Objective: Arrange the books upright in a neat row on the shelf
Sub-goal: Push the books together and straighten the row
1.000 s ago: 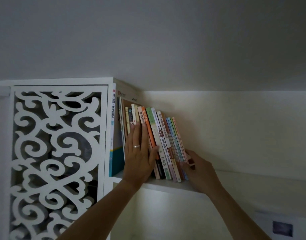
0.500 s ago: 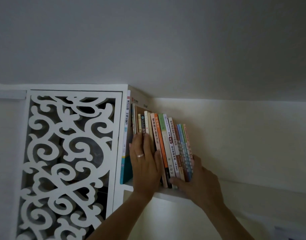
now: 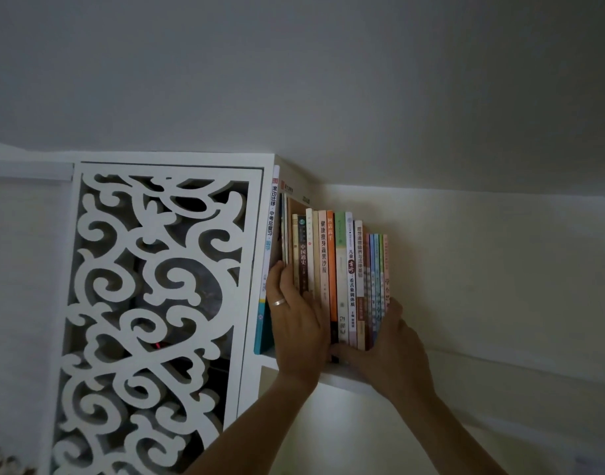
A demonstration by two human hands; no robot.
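A row of several books stands nearly upright on the white shelf, spines facing me. A tall white and teal book is at the far left against the cabinet side. My left hand, with a ring, lies flat with straight fingers against the spines of the left books. My right hand cups the right end of the row, fingers on the outer pink book and thumb under the spines' lower ends.
A white cabinet door with carved scrollwork stands to the left of the books. The shelf board runs on to the right along a pale wall. The ceiling is close above.
The books that leaned to the right now stand almost straight. My right hand has moved up along the row's right end, and my left hand stays pressed on the left spines.
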